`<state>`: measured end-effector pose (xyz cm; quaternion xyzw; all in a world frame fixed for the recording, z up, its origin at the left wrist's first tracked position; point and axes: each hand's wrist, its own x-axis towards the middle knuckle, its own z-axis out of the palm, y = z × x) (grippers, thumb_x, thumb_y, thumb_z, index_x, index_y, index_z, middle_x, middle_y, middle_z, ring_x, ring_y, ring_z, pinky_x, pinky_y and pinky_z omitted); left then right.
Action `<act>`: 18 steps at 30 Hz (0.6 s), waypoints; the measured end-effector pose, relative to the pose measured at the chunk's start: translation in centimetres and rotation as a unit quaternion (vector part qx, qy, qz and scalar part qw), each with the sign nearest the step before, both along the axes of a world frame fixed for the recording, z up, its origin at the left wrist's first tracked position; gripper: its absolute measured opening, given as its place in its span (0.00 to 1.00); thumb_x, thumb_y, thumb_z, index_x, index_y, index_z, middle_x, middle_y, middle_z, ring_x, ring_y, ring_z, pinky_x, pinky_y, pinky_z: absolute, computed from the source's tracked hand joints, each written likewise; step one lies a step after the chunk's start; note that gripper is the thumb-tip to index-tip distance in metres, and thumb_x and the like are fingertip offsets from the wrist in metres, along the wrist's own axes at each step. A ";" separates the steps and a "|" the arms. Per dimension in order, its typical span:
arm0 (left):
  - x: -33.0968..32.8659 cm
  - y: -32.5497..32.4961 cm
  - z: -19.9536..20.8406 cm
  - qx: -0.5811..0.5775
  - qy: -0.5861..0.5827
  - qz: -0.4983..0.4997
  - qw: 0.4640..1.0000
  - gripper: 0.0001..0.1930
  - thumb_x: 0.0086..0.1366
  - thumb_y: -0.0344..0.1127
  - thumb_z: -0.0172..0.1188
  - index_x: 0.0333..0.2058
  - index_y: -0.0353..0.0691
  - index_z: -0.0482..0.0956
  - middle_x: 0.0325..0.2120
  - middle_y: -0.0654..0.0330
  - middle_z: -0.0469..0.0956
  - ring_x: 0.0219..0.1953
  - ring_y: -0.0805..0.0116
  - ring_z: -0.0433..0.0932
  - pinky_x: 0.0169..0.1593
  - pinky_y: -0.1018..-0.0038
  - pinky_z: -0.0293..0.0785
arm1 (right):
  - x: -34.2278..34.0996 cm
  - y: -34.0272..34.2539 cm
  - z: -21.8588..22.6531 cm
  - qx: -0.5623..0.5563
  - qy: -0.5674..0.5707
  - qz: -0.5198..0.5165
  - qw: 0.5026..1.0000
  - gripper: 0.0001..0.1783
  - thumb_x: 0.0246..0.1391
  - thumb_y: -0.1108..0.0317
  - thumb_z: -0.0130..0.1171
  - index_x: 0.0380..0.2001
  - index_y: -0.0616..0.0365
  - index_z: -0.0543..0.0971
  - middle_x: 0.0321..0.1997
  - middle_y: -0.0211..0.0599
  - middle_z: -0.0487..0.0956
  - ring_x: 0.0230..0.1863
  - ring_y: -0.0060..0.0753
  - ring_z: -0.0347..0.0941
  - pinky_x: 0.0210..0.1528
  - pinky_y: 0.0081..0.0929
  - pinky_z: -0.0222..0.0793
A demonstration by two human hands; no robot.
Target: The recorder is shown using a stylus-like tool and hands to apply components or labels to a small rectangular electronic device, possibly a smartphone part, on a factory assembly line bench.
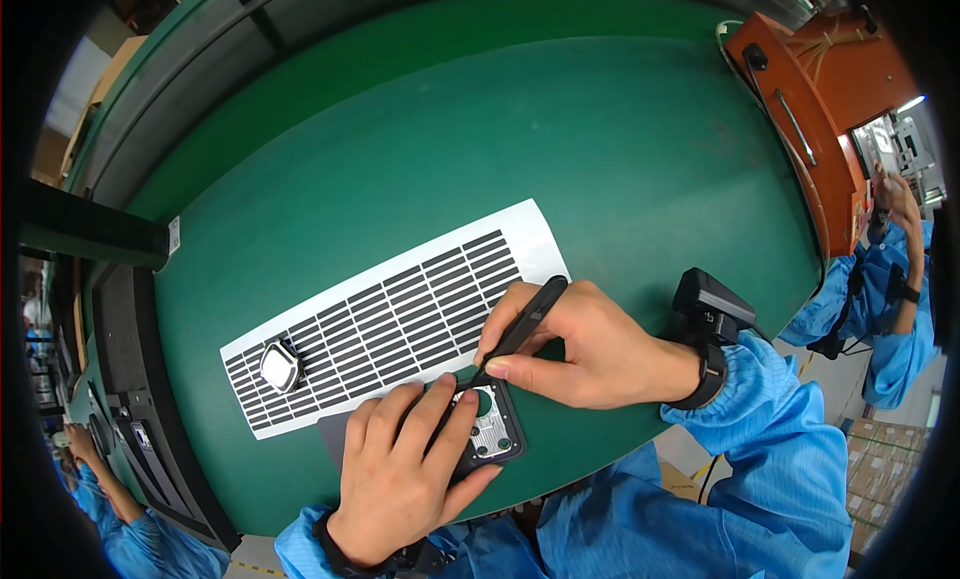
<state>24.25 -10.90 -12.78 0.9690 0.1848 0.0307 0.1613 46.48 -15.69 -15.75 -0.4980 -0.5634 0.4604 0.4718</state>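
In front of me a dark, flat housing [512, 441] with a silver metal plate and a round opening lies on the green mat. My left hand [405, 454] holds it down, fingers across its left part and thumb along its near edge; much of it is hidden underneath. My right hand [590, 349] grips a slim black pen-like tool [530, 317], its tip touching down near the housing's far edge beside my left fingertips. Beyond both hands lies a white sheet [540, 241] with rows of black strips. A small silver block with rounded corners [281, 367] rests on its left end.
A green mat [620, 159] covers the table. To the right sit a black device [713, 297] with a cable and an orange machine [800, 129]. A black frame [140, 379] borders the left side. People in blue sleeves work at the right [880, 299] and lower left [150, 539].
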 end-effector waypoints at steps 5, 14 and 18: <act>-0.1 -0.1 0.0 -0.004 0.002 0.002 1.000 0.28 0.52 0.51 0.63 0.47 0.37 0.76 0.51 0.55 0.71 0.49 0.56 0.68 0.50 0.61 0.62 | -0.1 -0.1 0.0 0.001 -0.005 0.002 1.000 0.09 0.51 0.75 0.60 0.34 0.65 0.71 0.28 0.43 0.78 0.32 0.38 0.81 0.34 0.28 0.78; -0.1 0.1 0.1 -0.011 -0.007 0.004 1.000 0.28 0.51 0.51 0.64 0.47 0.38 0.76 0.50 0.55 0.71 0.49 0.56 0.68 0.50 0.61 0.61 | -0.2 -0.1 0.0 -0.008 0.009 -0.001 1.000 0.09 0.51 0.75 0.60 0.34 0.65 0.71 0.29 0.41 0.78 0.33 0.35 0.81 0.35 0.27 0.78; 0.1 0.2 0.0 -0.008 -0.013 0.003 1.000 0.28 0.51 0.50 0.64 0.46 0.38 0.76 0.50 0.54 0.71 0.49 0.56 0.68 0.50 0.62 0.62 | 0.0 0.1 0.0 -0.009 0.025 -0.010 1.000 0.09 0.51 0.76 0.60 0.34 0.65 0.71 0.29 0.39 0.77 0.32 0.31 0.80 0.34 0.25 0.78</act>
